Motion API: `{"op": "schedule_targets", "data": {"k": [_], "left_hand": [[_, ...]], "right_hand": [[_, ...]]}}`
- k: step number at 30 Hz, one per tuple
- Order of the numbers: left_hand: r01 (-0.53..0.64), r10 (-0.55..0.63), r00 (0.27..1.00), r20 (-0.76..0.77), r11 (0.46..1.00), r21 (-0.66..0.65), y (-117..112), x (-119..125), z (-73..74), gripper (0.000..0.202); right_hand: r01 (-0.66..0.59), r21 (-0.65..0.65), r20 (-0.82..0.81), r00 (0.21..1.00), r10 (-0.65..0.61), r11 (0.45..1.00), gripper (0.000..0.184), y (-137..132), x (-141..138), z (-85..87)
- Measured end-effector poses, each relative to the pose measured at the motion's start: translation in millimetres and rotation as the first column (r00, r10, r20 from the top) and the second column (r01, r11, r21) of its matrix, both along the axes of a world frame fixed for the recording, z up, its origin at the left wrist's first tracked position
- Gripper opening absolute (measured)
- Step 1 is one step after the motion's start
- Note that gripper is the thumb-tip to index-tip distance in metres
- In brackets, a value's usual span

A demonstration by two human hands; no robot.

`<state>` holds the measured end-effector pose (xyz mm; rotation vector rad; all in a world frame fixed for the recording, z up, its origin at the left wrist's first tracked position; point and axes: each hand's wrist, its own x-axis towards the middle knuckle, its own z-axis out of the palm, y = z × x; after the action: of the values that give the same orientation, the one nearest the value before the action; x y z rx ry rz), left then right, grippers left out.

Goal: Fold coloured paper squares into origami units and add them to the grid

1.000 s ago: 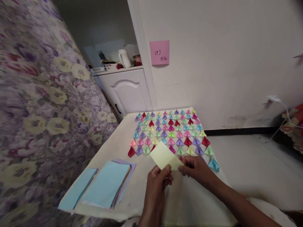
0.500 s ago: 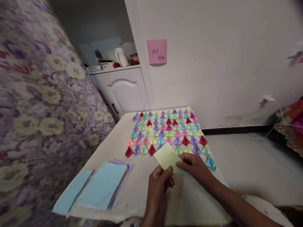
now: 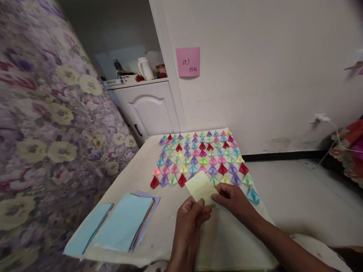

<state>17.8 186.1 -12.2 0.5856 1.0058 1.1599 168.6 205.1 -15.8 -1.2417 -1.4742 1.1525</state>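
A pale yellow sheet of paper [image 3: 200,187] is held up over the table, tilted with one corner pointing away from me. My left hand [image 3: 193,217] pinches its near left edge between thumb and fingers. At its right corner, my right hand [image 3: 231,196] has the paper between thumb and fingers. Beyond the sheet lie rows of small folded paper pieces [image 3: 202,160] in many colours. A single blue folded piece [image 3: 253,196] lies to the right of my right hand.
On the table's left are a stack of coloured paper [image 3: 124,223] with light blue on top and a narrower blue stack [image 3: 87,228]. A floral curtain [image 3: 56,132] hangs at the left. A white cabinet [image 3: 150,109] and a wall with a pink note [image 3: 188,62] stand behind the table [image 3: 133,170].
My left hand has shifted slightly along the sheet's near edge, its lower fingers reaching a little further right. The sheet has turned slightly; my right hand stays almost still.
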Motion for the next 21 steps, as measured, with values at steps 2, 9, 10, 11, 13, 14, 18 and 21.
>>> {"op": "schedule_targets", "data": {"k": [2,9,10,11,13,14,18,21], "left_hand": [[-0.01,0.011,0.999,0.05,1.0,-0.021,-0.8,0.9,3.7,0.025],[0.008,-0.009,0.985,0.175,1.0,0.002,3.0,-7.4,0.4,0.023],[-0.004,0.003,0.985,0.172,1.0,0.002,3.6,-8.2,-0.6,0.022],[-0.015,0.015,0.986,0.166,1.0,0.002,4.0,-8.4,-1.3,0.021],[-0.039,0.037,0.988,0.15,0.999,0.007,3.8,-6.9,-1.7,0.02],[-0.043,0.041,0.989,0.144,0.999,0.011,3.3,-5.4,-1.6,0.02],[-0.016,0.017,0.989,0.144,1.0,-0.007,0.2,0.6,-1.0,0.02],[-0.012,0.017,0.984,0.18,1.0,-0.027,-0.8,1.2,-1.8,0.02]], "right_hand": [[0.005,0.001,0.014,1.0,-0.005,1.0,0.023,-1.2,-0.4,2.2],[0.016,0.108,0.165,0.986,-0.033,0.994,0.022,-4.5,-0.3,6.7],[0.022,0.126,0.194,0.98,-0.046,0.992,0.021,-4.5,0.2,6.7],[0.03,0.142,0.217,0.974,-0.061,0.989,0.019,-4.2,0.8,6.8],[0.045,0.149,0.226,0.971,-0.078,0.988,0.015,-3.6,2.1,7.2],[0.05,0.134,0.21,0.975,-0.077,0.99,0.012,-3.3,2.6,7.3],[0.043,0.003,0.089,0.995,-0.044,0.999,0.013,-3.1,2.5,5.3],[0.032,-0.059,0.005,0.999,-0.032,0.998,0.013,-4.3,0.4,2.5]]}}
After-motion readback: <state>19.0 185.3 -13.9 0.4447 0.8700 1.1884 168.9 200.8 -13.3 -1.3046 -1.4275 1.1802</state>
